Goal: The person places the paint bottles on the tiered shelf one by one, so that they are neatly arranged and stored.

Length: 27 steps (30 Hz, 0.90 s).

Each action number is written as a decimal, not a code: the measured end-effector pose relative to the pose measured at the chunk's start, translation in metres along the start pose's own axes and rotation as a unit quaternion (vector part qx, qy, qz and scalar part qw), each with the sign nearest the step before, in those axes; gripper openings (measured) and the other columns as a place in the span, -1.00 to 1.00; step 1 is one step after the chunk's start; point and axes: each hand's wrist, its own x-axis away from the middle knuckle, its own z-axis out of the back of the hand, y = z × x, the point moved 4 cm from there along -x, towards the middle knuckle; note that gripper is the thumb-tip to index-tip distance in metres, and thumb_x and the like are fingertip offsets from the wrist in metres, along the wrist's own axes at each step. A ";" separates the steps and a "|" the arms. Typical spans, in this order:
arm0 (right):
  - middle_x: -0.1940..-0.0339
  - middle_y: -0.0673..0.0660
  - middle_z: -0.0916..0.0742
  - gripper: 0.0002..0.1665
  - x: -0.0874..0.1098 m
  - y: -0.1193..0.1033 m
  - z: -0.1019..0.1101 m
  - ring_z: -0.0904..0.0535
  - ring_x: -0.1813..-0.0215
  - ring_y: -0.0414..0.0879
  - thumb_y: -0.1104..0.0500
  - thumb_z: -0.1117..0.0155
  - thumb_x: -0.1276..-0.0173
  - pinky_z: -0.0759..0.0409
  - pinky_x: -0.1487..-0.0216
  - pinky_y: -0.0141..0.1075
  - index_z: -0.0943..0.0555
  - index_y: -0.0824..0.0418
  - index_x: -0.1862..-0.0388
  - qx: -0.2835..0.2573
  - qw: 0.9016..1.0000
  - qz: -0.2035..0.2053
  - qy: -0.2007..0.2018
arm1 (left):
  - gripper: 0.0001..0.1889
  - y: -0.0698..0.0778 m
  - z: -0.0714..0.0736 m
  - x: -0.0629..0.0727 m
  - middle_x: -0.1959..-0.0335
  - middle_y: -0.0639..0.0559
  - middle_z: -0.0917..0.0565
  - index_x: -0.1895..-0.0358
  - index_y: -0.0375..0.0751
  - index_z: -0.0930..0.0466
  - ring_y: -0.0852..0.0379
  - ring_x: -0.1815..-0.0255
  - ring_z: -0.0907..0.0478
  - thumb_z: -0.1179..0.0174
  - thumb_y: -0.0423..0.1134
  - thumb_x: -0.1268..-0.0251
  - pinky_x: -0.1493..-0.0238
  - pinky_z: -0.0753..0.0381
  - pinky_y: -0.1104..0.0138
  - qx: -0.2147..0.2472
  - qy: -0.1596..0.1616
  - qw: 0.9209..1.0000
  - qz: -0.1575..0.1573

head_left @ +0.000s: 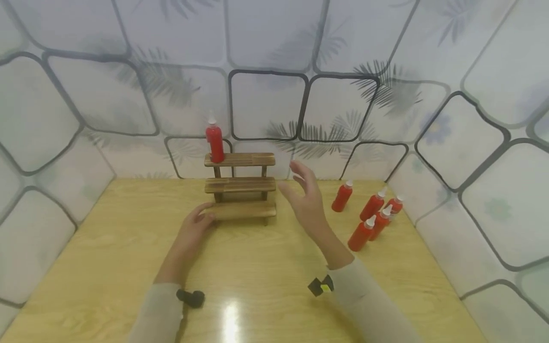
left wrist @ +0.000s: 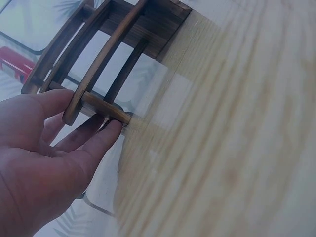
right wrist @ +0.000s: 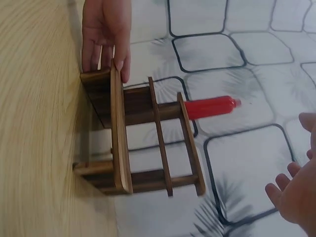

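A small three-tier wooden step rack (head_left: 240,185) stands near the back wall. A red squeeze bottle (head_left: 216,145) with a white nozzle stands upright on the left end of its top tier. My left hand (head_left: 193,231) holds the left end of the bottom tier; the left wrist view shows the thumb on the board (left wrist: 81,94) and fingers at the side support below. To the right of the rack, my right hand (head_left: 310,207) is raised with fingers spread and slightly bent, holding nothing. The right wrist view has that hand (right wrist: 296,195) apart from the rack.
Several more red bottles (head_left: 361,234) with white nozzles stand grouped on the wooden table (head_left: 257,276), right of my right hand. One bottle (head_left: 342,196) stands a little apart, nearer the rack. Patterned walls (head_left: 270,105) enclose the table at the back and sides.
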 end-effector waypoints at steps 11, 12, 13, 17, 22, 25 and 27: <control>-0.36 0.19 -0.50 -0.37 0.049 -0.017 0.081 -0.42 -0.41 -0.11 0.41 -0.31 -0.38 -0.41 -0.52 -0.30 -0.39 0.33 -0.41 0.046 0.997 0.004 0.067 | -0.40 0.001 0.003 0.002 -0.45 -0.37 -0.34 -0.58 -0.05 -0.11 -0.26 -0.45 -0.37 -0.02 -0.05 -0.60 -0.47 -0.45 0.15 -0.035 -0.012 0.999 -0.001; -0.35 0.15 -0.51 -0.38 0.053 -0.016 0.088 -0.43 -0.39 -0.14 0.42 -0.30 -0.38 -0.42 -0.51 -0.32 -0.40 0.33 -0.40 0.053 0.996 0.000 0.073 | -0.39 0.000 0.003 0.001 -0.45 -0.37 -0.34 -0.58 -0.05 -0.11 -0.26 -0.45 -0.37 -0.03 -0.05 -0.60 -0.46 -0.46 0.16 -0.034 -0.013 0.999 -0.001; -0.35 0.12 -0.52 -0.38 0.057 -0.014 0.094 -0.45 -0.38 -0.17 0.40 -0.30 -0.39 -0.43 -0.50 -0.34 -0.41 0.32 -0.40 0.061 0.995 -0.007 0.078 | -0.39 0.000 0.003 0.001 -0.44 -0.37 -0.34 -0.59 -0.05 -0.11 -0.26 -0.45 -0.37 -0.03 -0.05 -0.60 -0.45 -0.47 0.17 -0.034 -0.014 0.999 -0.001; -0.33 -0.01 -0.51 -0.40 0.072 -0.005 0.121 -0.45 -0.36 -0.23 0.33 -0.30 -0.42 -0.43 -0.46 -0.45 -0.40 0.24 -0.41 0.089 0.991 -0.051 0.090 | -0.38 -0.002 0.003 0.001 -0.44 -0.37 -0.35 -0.59 -0.06 -0.10 -0.26 -0.44 -0.37 -0.03 -0.05 -0.59 -0.43 -0.49 0.19 -0.034 -0.012 0.999 -0.005; -0.40 -0.04 -0.48 -0.37 0.092 0.009 0.151 -0.41 -0.41 -0.17 0.19 -0.33 -0.44 -0.36 -0.52 -0.45 -0.39 0.12 -0.45 0.141 0.977 -0.120 0.102 | -0.38 -0.002 0.003 0.002 -0.46 -0.41 -0.30 -0.60 -0.07 -0.07 -0.31 -0.45 -0.34 -0.01 -0.06 -0.61 -0.48 -0.43 0.07 -0.033 -0.017 0.999 -0.011; -0.41 0.00 -0.48 -0.36 0.101 0.019 0.166 -0.40 -0.44 -0.04 0.16 -0.36 -0.42 -0.38 -0.54 -0.36 -0.41 0.07 -0.43 0.153 0.968 -0.155 0.123 | -0.37 -0.001 0.003 0.003 -0.47 -0.41 -0.29 -0.61 -0.06 -0.06 -0.33 -0.46 -0.33 -0.01 -0.06 -0.61 -0.51 -0.39 0.01 -0.032 -0.018 0.999 -0.010; -0.39 0.04 -0.50 -0.36 0.106 0.025 0.174 -0.40 -0.44 0.00 0.14 -0.38 -0.41 -0.39 -0.54 -0.32 -0.42 0.08 -0.42 0.150 0.964 -0.173 0.137 | -0.37 -0.001 0.003 0.003 -0.47 -0.41 -0.29 -0.61 -0.06 -0.06 -0.33 -0.45 -0.34 -0.01 -0.06 -0.61 -0.51 -0.39 0.00 -0.029 -0.017 0.999 -0.009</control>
